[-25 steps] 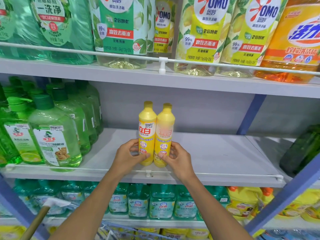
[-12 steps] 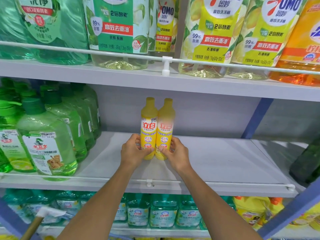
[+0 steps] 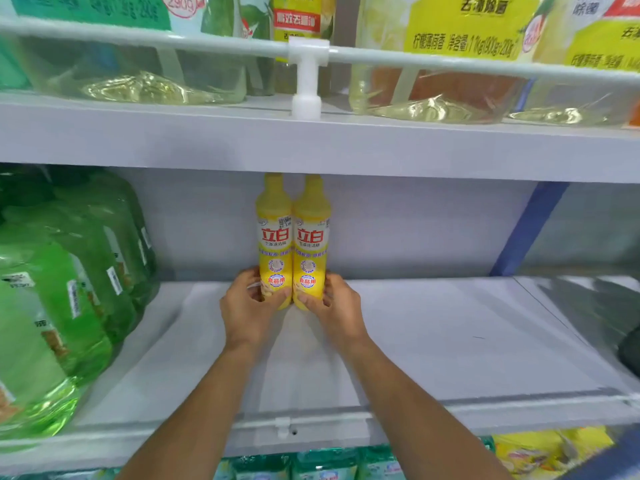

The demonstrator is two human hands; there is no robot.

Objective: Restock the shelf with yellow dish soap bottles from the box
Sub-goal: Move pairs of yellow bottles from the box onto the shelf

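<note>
Nearest, front edge: white guard rail (image 3: 346, 418) along the lip of the shelf (image 3: 467, 341), both forearms reaching in over it. Below the lip, tops of teal bottles (image 3: 311, 467) on the next level down.

Mid-depth, hands: left hand (image 3: 246, 306) wrapped round the foot of the left yellow bottle (image 3: 273, 237); right hand (image 3: 335, 306) wrapped round the foot of the right yellow bottle (image 3: 311, 237). Thumbs in front, fingers curled behind. Neither hand free, neither nearer than the other; mirrored either side of centre.

Relation governing the next move: bottles straight ahead of the hands, long axes upright, sides touching, labels facing out, caps partly hidden behind the front edge of the upper shelf (image 3: 346, 143). Bases covered by the palms; cannot tell whether seated on the board or just above it. Judged: set-down and let-go remaining, straight down or a little further back, no turning needed.

Surface: flat pale grey board, bare to the right of the pair. To the left, row of green bottles (image 3: 69, 289), well apart from the pair.

Farther: grey back panel (image 3: 415, 230) behind the pair, some bare board between; blue upright (image 3: 528, 230) at right. Above, refill pouches (image 3: 450, 81) behind an upper rail (image 3: 207, 41). Supply box not in view.
</note>
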